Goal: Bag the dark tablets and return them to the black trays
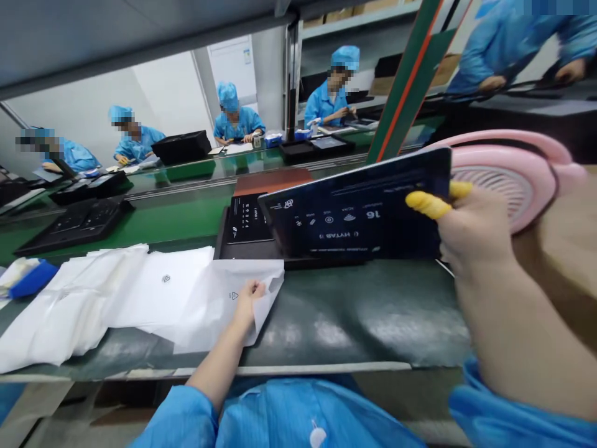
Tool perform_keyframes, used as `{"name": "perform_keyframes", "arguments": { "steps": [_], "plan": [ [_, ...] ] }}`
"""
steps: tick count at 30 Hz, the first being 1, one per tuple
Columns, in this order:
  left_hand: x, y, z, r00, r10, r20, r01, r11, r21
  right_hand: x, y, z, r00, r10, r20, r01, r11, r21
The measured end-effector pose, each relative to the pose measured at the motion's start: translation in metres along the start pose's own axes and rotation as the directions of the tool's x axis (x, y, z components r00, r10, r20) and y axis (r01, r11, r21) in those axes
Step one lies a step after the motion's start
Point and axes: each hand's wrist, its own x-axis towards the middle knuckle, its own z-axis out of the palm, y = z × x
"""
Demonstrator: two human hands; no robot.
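My right hand [469,230], with yellow finger cots on two fingers, grips the right edge of a dark tablet [359,211] and holds it tilted above the bench. White print shows on the tablet's dark face. My left hand [249,302] pinches the corner of a white plastic bag [219,305] lying on the dark bench mat [364,323]. Under the raised tablet a black tray [247,249] holds another dark tablet [249,219].
More white bags [74,298] lie spread at the left, next to a blue object [32,279]. A pink fan [508,174] stands at the right. Beyond runs a green conveyor [177,214] with black trays [77,223]. Several people in blue coats work at the far side.
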Motion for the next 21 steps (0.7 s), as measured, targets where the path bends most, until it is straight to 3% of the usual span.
{"name": "perform_keyframes", "arguments": {
  "steps": [2, 5, 10, 16, 21],
  "plan": [
    [-0.009, 0.001, -0.001, 0.999, -0.029, -0.013, 0.027, 0.989, -0.143, -0.035, 0.01, 0.001, 0.99, 0.103, -0.099, -0.075, 0.964, 0.256],
    [-0.024, 0.002, -0.002, 0.995, -0.032, -0.093, 0.011, 0.975, -0.223, -0.079, 0.022, 0.01, 0.972, 0.203, -0.122, -0.147, 0.921, 0.36],
    [-0.035, 0.004, -0.013, 0.962, -0.148, -0.23, 0.05, 0.922, -0.384, -0.12, 0.042, 0.02, 0.963, 0.271, 0.004, -0.264, 0.934, 0.241],
    [-0.028, -0.001, -0.026, 0.965, -0.036, -0.259, -0.043, 0.955, -0.294, -0.13, 0.055, 0.035, 0.955, 0.291, 0.059, -0.297, 0.937, 0.182],
    [-0.009, 0.0, -0.037, 0.895, 0.016, -0.445, -0.192, 0.916, -0.352, -0.14, 0.05, 0.041, 0.953, 0.202, 0.224, -0.222, 0.972, 0.07]
  ]
}}
